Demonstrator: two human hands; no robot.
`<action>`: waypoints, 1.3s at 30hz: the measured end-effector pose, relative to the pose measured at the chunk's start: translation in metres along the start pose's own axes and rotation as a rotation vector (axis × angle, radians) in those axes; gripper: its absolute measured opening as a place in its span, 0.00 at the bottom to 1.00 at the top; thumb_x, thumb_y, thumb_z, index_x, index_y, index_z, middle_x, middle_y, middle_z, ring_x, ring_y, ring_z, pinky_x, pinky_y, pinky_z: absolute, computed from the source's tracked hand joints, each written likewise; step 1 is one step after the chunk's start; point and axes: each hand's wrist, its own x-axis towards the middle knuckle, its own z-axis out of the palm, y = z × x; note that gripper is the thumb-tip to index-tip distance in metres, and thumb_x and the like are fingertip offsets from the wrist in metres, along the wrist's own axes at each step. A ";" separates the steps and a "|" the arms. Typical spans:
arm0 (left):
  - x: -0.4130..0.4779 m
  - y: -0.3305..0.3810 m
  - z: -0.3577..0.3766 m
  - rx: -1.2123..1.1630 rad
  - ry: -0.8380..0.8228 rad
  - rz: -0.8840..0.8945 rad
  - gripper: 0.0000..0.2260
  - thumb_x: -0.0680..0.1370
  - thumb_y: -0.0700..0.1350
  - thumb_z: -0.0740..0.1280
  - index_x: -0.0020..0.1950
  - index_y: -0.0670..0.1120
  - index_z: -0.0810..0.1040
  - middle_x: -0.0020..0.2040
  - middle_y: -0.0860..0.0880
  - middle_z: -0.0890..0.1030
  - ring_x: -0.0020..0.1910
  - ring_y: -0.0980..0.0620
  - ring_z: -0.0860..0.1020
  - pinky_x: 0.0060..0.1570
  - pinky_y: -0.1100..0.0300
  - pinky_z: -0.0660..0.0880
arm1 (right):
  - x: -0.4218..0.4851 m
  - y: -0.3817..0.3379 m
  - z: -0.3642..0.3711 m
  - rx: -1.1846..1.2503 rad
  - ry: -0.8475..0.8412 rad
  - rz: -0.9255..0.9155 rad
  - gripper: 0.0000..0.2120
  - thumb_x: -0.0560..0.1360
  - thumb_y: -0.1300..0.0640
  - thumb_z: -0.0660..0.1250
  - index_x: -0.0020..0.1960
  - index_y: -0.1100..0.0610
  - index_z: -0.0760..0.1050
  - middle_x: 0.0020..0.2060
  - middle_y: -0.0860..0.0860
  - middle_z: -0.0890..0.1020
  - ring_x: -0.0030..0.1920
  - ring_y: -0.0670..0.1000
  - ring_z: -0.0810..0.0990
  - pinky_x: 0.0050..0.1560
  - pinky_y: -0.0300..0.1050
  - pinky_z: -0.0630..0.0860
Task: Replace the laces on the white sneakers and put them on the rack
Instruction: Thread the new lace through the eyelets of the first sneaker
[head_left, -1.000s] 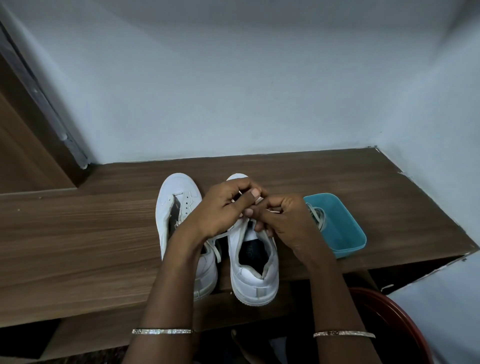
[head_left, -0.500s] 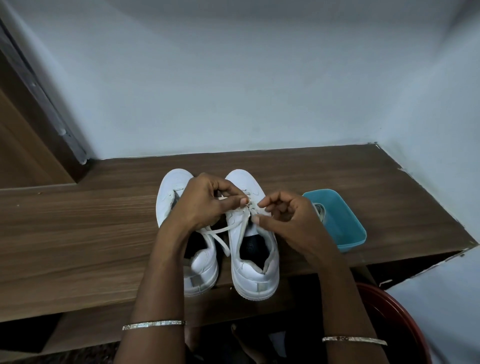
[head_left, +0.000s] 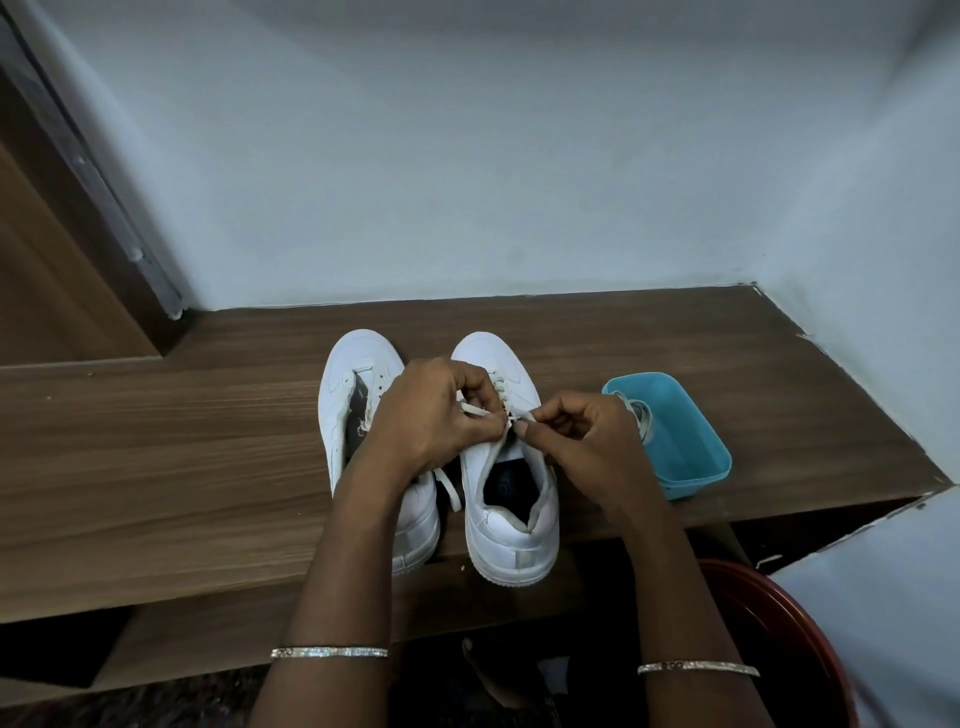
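A: Logged wooden bench (head_left: 156, 467) across centre. Noted left sneaker (head_left: 358, 374) and right sneaker (head_left: 514, 525) side by side on it, toes toward 12 o'clock.
B: Confirmed. Found blue tub (head_left: 691, 467) at 3 o'clock of right sneaker, near, holding coiled lace (head_left: 641, 421).
A: Hands?
B: Recorded left hand (head_left: 426, 421) and right hand (head_left: 582, 441) both pinching white lace (head_left: 472, 410) above right sneaker's eyelets, fingers curled.
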 end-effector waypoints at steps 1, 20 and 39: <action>-0.001 0.000 0.001 0.003 0.009 0.005 0.03 0.64 0.52 0.72 0.35 0.54 0.83 0.35 0.58 0.82 0.37 0.57 0.80 0.40 0.48 0.79 | 0.000 0.000 0.000 0.002 0.002 0.002 0.03 0.72 0.59 0.78 0.41 0.55 0.85 0.34 0.49 0.85 0.37 0.48 0.84 0.42 0.47 0.82; 0.000 -0.005 0.016 0.087 0.053 0.048 0.05 0.70 0.52 0.77 0.39 0.54 0.84 0.38 0.60 0.83 0.40 0.57 0.80 0.42 0.49 0.79 | -0.006 -0.007 0.005 0.293 0.013 0.183 0.08 0.77 0.55 0.73 0.44 0.59 0.85 0.33 0.50 0.84 0.34 0.45 0.80 0.41 0.42 0.78; 0.000 -0.014 -0.001 0.245 -0.174 -0.182 0.55 0.50 0.74 0.76 0.72 0.64 0.57 0.71 0.55 0.60 0.75 0.48 0.60 0.70 0.39 0.54 | 0.001 -0.014 -0.025 0.659 0.360 0.255 0.11 0.80 0.58 0.68 0.39 0.55 0.76 0.24 0.48 0.63 0.23 0.44 0.59 0.23 0.38 0.60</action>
